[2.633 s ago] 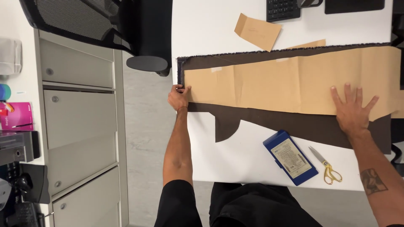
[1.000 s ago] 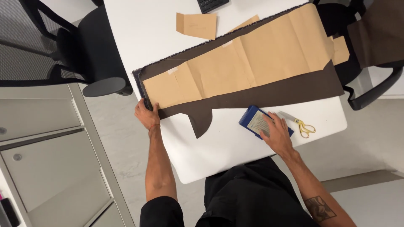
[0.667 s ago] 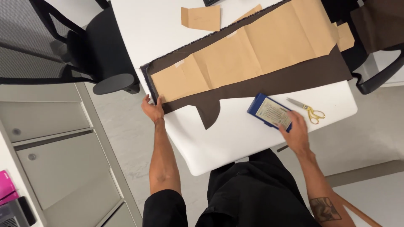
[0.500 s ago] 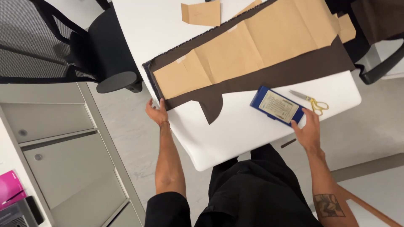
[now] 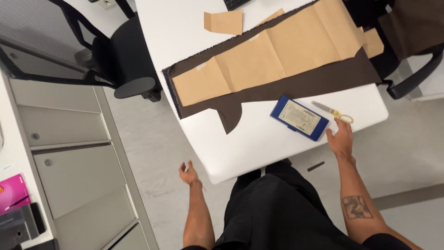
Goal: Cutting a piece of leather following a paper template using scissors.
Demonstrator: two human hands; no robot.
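Blue box (image 5: 299, 117) on white table (image 5: 259, 143) (office chair (image 5: 115, 60) behind).

Black clothing, bare forearms, and what looks like a dark tattoo on the right forearm.

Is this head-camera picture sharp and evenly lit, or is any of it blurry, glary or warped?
Head view: light is bright and even, the white table near washed out, shadows faint; brown fabric and scissors look sharp; the left hand is slightly soft; straight cabinet edges lean, a wide-lens tilt.
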